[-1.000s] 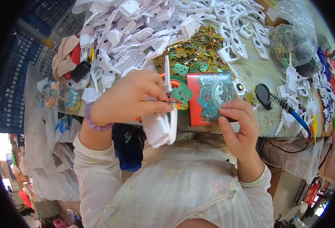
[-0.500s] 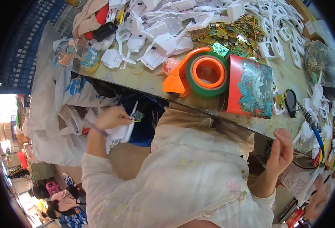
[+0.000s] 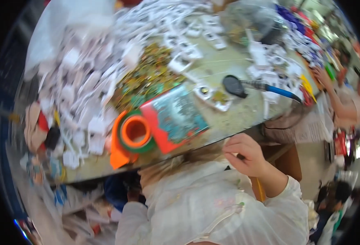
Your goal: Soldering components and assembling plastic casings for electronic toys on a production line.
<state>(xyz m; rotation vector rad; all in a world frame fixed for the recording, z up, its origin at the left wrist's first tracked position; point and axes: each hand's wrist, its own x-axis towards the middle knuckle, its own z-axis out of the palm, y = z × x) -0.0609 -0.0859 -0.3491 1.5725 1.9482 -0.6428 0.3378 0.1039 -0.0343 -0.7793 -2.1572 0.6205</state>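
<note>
red box between right fingers and circuit boards | tape dispenser alongside

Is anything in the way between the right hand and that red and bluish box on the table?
Nothing visible is: between the right hand and the red and bluish box there's just the table edge.

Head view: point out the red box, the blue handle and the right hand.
Red box (image 3: 175,119): head view, on its patterned upper face.
Blue handle (image 3: 283,92): head view, midway along its length.
Right hand (image 3: 246,155): head view, on the middle of the hand.
</note>
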